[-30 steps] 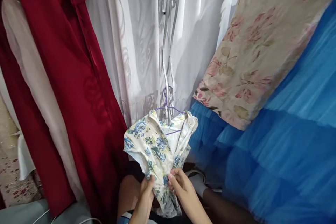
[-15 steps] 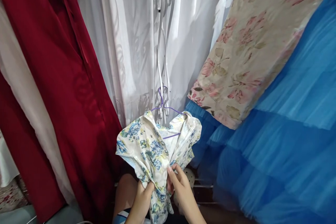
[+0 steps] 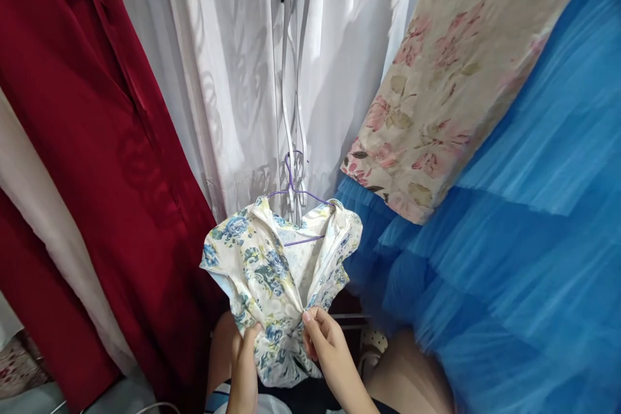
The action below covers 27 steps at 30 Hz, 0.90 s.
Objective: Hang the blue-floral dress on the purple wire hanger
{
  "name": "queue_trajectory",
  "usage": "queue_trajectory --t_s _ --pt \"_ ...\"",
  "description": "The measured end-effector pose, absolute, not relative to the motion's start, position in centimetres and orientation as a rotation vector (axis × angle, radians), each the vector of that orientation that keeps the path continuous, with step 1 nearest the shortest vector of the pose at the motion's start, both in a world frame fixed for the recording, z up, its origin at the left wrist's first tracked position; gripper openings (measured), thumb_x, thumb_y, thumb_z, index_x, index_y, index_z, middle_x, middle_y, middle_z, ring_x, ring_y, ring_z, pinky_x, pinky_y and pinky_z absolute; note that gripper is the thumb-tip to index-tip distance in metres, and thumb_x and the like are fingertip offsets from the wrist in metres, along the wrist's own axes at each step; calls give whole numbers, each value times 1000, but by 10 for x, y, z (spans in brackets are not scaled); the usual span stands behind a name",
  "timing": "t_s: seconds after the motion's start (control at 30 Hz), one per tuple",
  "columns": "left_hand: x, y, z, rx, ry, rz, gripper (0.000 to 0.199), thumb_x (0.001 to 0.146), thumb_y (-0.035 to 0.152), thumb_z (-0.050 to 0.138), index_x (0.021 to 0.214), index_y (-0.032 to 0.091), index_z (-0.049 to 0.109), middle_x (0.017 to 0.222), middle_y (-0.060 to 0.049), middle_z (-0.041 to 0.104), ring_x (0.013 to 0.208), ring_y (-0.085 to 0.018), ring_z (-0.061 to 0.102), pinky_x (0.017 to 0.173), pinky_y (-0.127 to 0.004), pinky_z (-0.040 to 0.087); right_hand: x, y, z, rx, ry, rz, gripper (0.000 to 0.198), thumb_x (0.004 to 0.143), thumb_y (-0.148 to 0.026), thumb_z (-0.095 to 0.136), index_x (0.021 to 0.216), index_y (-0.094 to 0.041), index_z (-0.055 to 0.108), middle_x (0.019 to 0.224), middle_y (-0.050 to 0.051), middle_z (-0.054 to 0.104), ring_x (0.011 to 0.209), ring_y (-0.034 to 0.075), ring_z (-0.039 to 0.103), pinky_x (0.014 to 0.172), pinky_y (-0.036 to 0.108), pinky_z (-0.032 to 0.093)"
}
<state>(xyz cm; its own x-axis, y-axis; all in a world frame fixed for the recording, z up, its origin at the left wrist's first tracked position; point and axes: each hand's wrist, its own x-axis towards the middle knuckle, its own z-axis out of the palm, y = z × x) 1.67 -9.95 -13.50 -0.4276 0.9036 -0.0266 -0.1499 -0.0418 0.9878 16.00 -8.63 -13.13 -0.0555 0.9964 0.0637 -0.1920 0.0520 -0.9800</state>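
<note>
A white dress or blouse with blue and yellow flowers [image 3: 272,272] hangs in front of me on a purple wire hanger [image 3: 310,195]. Its neckline falls open in a V. My left hand [image 3: 246,349] grips the garment's left edge near the waist, thumb on top and the other fingers hidden behind the cloth. At the bottom of the V, my right hand [image 3: 323,336] pinches the front between thumb and forefinger. What small part of the cloth lies in that pinch cannot be made out. The lower fabric bunches above my lap.
The hanger hooks onto a white metal stand [image 3: 290,110] before a white curtain [image 3: 233,77]. Long red garments [image 3: 126,194] hang at left. A cream floral garment [image 3: 417,136] and a blue tiered tulle skirt [image 3: 509,259] hang at right. A perforated cream shoe [image 3: 372,339] shows below.
My left hand has moved left along the cloth, spreading the front wider. My right hand keeps its pinch. The view has shifted slightly, and more of my right leg shows.
</note>
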Motion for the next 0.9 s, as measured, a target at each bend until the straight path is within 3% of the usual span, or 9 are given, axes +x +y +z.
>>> queue_trajectory --t_s 0.13,0.3,0.57,0.67,0.8,0.9 --pt "17 -99 -137 1047 1320 1580 47 79 44 66 117 15 67 115 -14 70 117 -32 61 96 -38 51 165 -89 -134 -1000 -1116 1300 42 90 -59 54 75 -21 45 47 -7 44 42 7 32 45 23 21" --pt "23 -87 -157 1200 1269 1460 48 77 38 70 118 13 67 119 -16 68 117 -33 61 102 -43 47 174 -94 -130 -975 -1089 1278 42 88 -59 56 78 -20 47 47 -7 46 43 7 32 45 22 24" --pt "6 -74 -161 1143 1538 1511 28 66 28 67 91 17 70 98 -12 73 103 -34 66 90 -38 52 180 -92 -126 -1032 -1126 1252 43 87 -60 57 75 -19 50 56 -3 52 45 7 37 44 22 24" --pt "-6 -68 -163 1097 1610 1622 27 69 29 64 94 17 63 99 -12 69 101 -32 65 88 -39 51 178 -93 -124 -1039 -1119 1255 44 87 -60 56 73 -19 50 56 -2 53 45 7 36 44 23 24" --pt "-6 -75 -165 1124 1625 2107 39 80 33 62 114 20 49 126 -14 53 118 -28 53 97 -41 45 171 -95 -128 -1046 -1057 1237 43 86 -59 59 75 -19 51 59 -1 54 46 8 37 45 23 24" --pt "19 -88 -161 1476 1463 1983 29 83 28 63 110 21 53 120 -11 55 115 -25 53 101 -40 42 166 -93 -131 -1028 -1043 1246 41 85 -57 60 76 -18 52 58 -2 55 46 8 38 46 23 25"
